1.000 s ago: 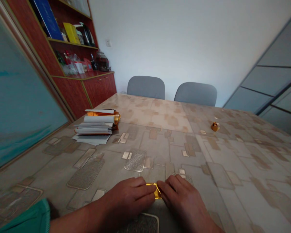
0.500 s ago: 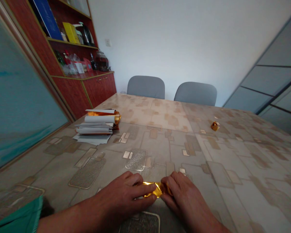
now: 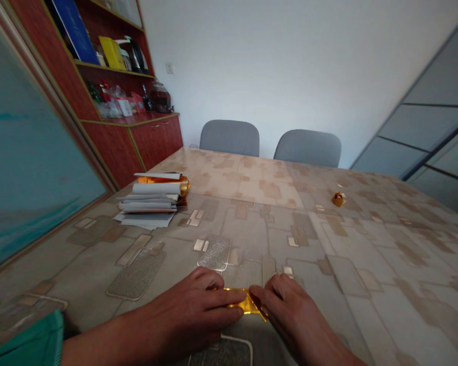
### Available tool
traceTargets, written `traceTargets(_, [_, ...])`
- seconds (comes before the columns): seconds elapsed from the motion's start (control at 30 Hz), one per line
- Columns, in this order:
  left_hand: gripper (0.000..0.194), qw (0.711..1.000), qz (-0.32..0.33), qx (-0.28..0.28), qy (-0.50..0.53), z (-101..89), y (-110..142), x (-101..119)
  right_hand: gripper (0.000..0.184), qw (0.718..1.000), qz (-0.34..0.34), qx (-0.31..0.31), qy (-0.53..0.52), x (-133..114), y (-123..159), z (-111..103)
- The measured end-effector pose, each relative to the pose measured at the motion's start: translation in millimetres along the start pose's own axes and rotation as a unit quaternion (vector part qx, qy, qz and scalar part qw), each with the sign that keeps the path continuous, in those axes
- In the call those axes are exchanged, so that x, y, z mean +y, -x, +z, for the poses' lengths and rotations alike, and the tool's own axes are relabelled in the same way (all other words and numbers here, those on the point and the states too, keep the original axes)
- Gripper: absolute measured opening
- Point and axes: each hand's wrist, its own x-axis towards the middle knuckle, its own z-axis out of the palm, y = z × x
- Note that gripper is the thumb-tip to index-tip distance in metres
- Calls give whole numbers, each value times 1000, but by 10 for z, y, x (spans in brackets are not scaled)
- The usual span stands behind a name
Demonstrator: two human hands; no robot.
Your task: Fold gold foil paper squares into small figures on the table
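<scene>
Two bare hands at a patterned table top [image 3: 370,264], seen from head height. Far left: a stack of white papers and gold-backed foil sheets [image 3: 150,201], the upper ones rolled. Near edge, left to right: a green sleeve [image 3: 26,340] on the left forearm; the left hand [image 3: 187,300], fingers held together, pressing down on one end of a folded gold foil strip [image 3: 247,304], which lies on the table top between the hands; the right hand [image 3: 293,317], fingers likewise together, pressing on the other end. Far right: a small crumpled gold foil piece [image 3: 338,199], well apart from both hands.
</scene>
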Motion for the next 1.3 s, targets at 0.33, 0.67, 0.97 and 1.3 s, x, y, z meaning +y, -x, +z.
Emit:
traceTargets(0.33, [46, 999, 19, -48, -9, -83, 7, -47, 18, 996, -44, 52, 65, 70, 14, 91])
traceTargets(0.67, [57, 996, 58, -33, 51, -87, 100, -199, 38, 994, -97, -2, 50, 120, 102, -48])
traceTargets(0.97, [54, 996, 59, -19, 66, -124, 55, -179, 62, 990, -83, -113, 21, 70, 137, -242])
traceTargets(1.3, [49, 988, 22, -15, 151, -160, 94, -174, 51, 990, -76, -117, -8, 43, 129, -305])
